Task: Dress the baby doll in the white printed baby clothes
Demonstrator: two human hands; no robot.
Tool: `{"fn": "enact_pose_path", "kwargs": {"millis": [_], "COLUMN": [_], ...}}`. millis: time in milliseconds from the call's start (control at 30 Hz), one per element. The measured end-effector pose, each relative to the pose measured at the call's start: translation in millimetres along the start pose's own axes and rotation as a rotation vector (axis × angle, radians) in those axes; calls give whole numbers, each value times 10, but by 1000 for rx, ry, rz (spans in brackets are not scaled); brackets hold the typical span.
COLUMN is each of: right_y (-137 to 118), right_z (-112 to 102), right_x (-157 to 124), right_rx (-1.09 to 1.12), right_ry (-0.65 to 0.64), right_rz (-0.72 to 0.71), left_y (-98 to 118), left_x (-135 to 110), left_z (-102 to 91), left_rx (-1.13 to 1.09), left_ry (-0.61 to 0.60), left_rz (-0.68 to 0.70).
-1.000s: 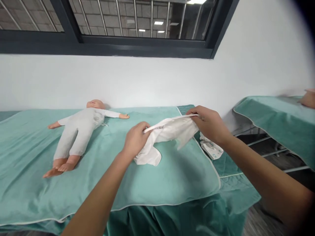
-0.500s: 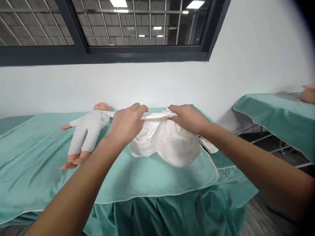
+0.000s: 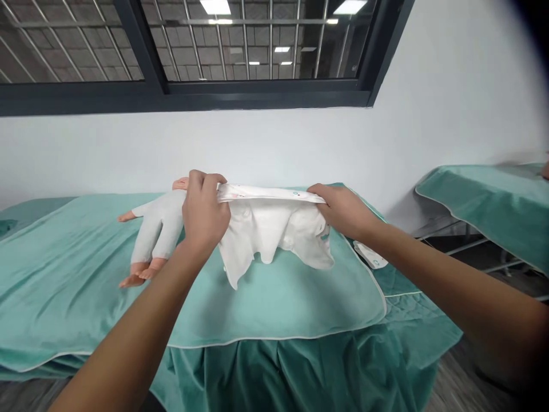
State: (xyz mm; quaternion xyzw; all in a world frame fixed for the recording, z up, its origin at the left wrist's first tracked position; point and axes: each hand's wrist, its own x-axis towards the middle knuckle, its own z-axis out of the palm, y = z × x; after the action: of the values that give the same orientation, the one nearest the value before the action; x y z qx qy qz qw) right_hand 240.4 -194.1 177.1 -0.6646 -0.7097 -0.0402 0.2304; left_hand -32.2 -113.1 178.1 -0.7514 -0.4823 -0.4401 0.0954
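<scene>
I hold a white baby garment stretched out in the air above a teal towel. My left hand is closed on its left end and my right hand is closed on its right end. The cloth hangs down between them, its lower edge just over the towel. A baby doll in a light grey suit lies on its back on the towel behind my left hand, which hides part of its head and arm.
The table is draped in teal cloth and stands against a white wall under a dark-framed window. A small white folded item lies right of the towel. A second teal-covered table stands at the right, across a gap.
Both hands lifted the white garment off the towel and pulled its top edge taut. My left hand moved left, in front of the doll's head.
</scene>
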Motion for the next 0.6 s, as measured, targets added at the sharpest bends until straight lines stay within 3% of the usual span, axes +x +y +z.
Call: {"fn": "enact_pose_path", "kwargs": {"millis": [100, 200, 333, 467, 533, 600], "right_y": [169, 320, 468, 606, 650, 615], "right_z": [100, 185, 227, 270, 365, 559], "right_x": [-46, -118, -184, -1, 182, 339], "right_rx": [15, 101, 236, 154, 46, -76], "right_ry": [13, 49, 35, -57, -164, -250], "right_rz": [9, 30, 127, 259, 280, 282], "left_y": [-230, -387, -452, -444, -474, -512], "left_x": [-58, -150, -202, -72, 1, -5], "left_z": [152, 234, 126, 9, 86, 279], "left_rx": [-211, -233, 154, 462, 513, 520], "left_ry": [-18, -97, -308, -578, -674, -728], "left_rz": [-96, -220, -255, -200, -190, -216]}}
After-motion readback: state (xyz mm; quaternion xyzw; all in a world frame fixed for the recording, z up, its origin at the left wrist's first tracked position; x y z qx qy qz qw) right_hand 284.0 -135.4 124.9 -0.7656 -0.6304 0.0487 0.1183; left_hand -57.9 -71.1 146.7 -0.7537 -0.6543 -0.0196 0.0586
